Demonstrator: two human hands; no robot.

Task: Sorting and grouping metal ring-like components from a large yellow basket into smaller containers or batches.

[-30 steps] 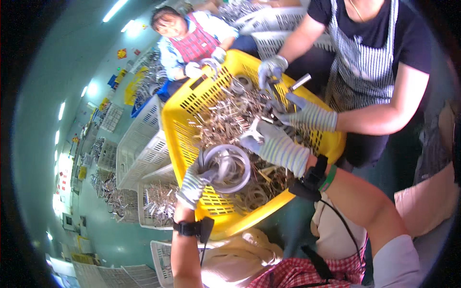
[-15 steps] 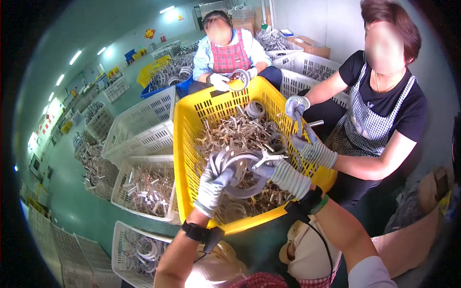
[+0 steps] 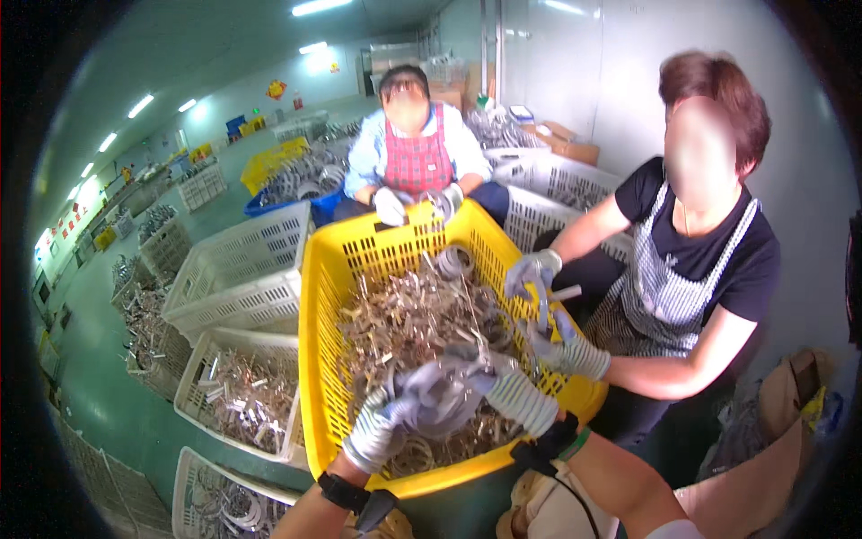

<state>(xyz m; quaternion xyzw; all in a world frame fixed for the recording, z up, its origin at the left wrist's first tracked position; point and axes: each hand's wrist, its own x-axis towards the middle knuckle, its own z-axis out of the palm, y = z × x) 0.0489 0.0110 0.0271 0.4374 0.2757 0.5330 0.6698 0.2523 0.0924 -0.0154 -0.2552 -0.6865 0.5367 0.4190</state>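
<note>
Over the yellow crate (image 3: 316, 395) both my hands work in striped, grey-palmed gloves. My left hand (image 3: 375, 429) is closed around several curved grey metal rings (image 3: 435, 395), which fan out toward the right and are smeared by motion. To their right, my right hand (image 3: 516, 393) pinches a small metal piece (image 3: 483, 349) whose thin end sticks up; blur hides its exact shape. Beneath, a heap of small metal scraps (image 3: 404, 314) fills the crate, with a few rings (image 3: 453, 261) among it.
A co-worker (image 3: 691, 242) at the right handles a metal part over the crate's edge. Another person (image 3: 417, 153) sits at the far side holding a ring (image 3: 442, 207). White crates (image 3: 235, 265) of metal parts stand on the left. Cardboard (image 3: 754, 476) lies at lower right.
The whole view has tilted up, so the crate and people sit lower and slightly left. The rings and metal piece in my hands have turned and blurred; the forked end no longer shows clearly.
</note>
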